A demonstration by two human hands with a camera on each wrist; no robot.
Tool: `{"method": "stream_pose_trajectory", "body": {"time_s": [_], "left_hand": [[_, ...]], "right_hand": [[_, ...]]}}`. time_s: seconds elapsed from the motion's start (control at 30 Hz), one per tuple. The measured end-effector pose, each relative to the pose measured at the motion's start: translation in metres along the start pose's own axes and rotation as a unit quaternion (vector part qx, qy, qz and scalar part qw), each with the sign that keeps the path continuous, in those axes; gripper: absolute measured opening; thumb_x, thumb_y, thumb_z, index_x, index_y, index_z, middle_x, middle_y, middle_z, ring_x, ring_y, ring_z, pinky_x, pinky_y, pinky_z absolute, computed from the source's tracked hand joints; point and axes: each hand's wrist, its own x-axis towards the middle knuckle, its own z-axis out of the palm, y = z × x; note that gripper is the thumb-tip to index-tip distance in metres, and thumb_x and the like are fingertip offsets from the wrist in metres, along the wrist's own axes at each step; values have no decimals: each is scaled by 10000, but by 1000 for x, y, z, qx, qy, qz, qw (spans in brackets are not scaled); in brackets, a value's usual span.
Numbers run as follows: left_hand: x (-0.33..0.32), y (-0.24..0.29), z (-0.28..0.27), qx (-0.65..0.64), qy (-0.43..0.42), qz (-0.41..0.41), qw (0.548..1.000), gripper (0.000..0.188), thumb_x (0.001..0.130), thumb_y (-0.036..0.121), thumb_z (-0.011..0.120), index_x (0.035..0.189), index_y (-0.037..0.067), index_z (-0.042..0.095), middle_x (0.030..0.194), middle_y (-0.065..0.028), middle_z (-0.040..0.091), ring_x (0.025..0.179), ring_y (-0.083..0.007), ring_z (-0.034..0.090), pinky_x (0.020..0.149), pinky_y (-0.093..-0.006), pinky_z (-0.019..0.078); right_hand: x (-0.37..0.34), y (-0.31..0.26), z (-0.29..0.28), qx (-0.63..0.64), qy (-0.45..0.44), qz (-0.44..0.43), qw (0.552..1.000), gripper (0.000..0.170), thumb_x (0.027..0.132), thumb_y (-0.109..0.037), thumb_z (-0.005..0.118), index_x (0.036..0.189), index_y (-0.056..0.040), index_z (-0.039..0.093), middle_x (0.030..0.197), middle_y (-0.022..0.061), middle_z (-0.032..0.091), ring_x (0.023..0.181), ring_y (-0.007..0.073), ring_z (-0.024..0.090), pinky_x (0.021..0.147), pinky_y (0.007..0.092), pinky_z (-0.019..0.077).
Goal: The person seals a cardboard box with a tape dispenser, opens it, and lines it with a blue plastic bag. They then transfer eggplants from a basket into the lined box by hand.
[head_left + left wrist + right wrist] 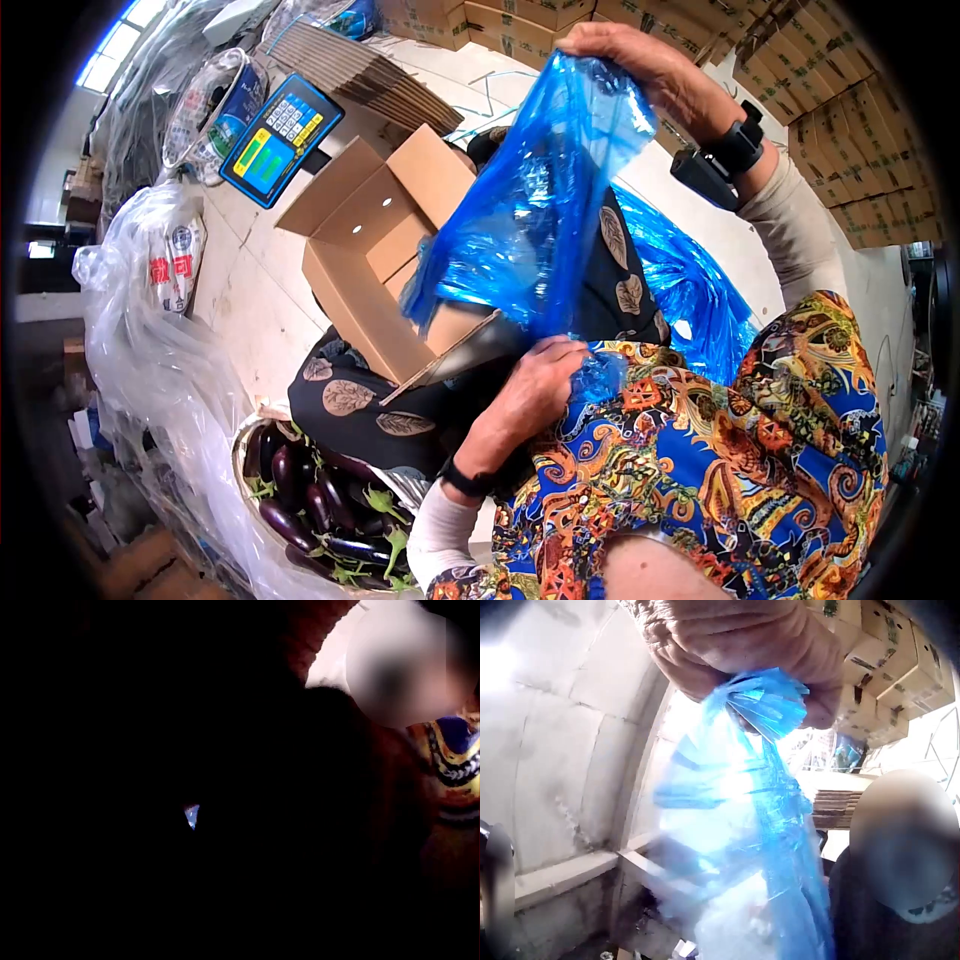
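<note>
A blue plastic bag (520, 220) is stretched between both hands above an open cardboard box (345, 290). Its top is gripped by the right hand (625, 65), raised at the upper middle of the head view. In the right wrist view the curled fingers of the right hand (742, 645) pinch the gathered film of the blue bag (772, 795). Lower down, the left hand (535, 385) holds gathered blue film near the patterned shirt. The left wrist view is almost wholly dark, and the left hand's fingers cannot be made out there.
Eggplants (320, 500) fill a container at the lower left. A scale display (282, 140) stands behind the box, near flattened cardboard (350, 75). More blue film (690, 290) lies at the right. Stacked cartons (860, 150) line the upper right, and clear plastic sheeting (150, 350) hangs at the left.
</note>
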Motion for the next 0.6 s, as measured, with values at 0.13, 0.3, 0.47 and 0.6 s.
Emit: {"method": "stream_pose_trajectory", "body": {"time_s": [0.13,0.3,0.47,0.6], "left_hand": [[-14,42,-48,186,-2,-43,982,438,753,-34,592,1180,60,574,1240,-172,576,1117,-402,542,951,-447,463],[1,76,-112,-54,172,-10,984,292,794,-46,656,1076,28,648,994,-141,686,737,-229,668,700,-325,546],[89,39,-117,-159,378,-77,909,332,857,59,672,1165,-25,580,1019,-130,644,866,-136,633,741,-260,526],[124,16,-118,-240,401,-71,881,380,875,72,663,1217,-40,539,1032,-107,646,904,-128,632,786,-258,521]], "right_hand": [[-15,-9,21,73,-98,6,993,169,896,-247,673,831,-94,643,732,-29,609,620,57,578,585,204,496],[-18,-6,41,162,-125,10,979,180,912,-247,657,891,-70,639,780,-27,621,670,44,588,618,197,504],[-29,-21,74,287,-203,21,936,306,948,-290,608,1106,-28,621,975,49,654,888,95,629,792,251,544],[-47,-37,78,375,-156,-40,913,536,962,-421,555,1271,16,514,1100,124,636,1012,164,616,918,289,492]]}}
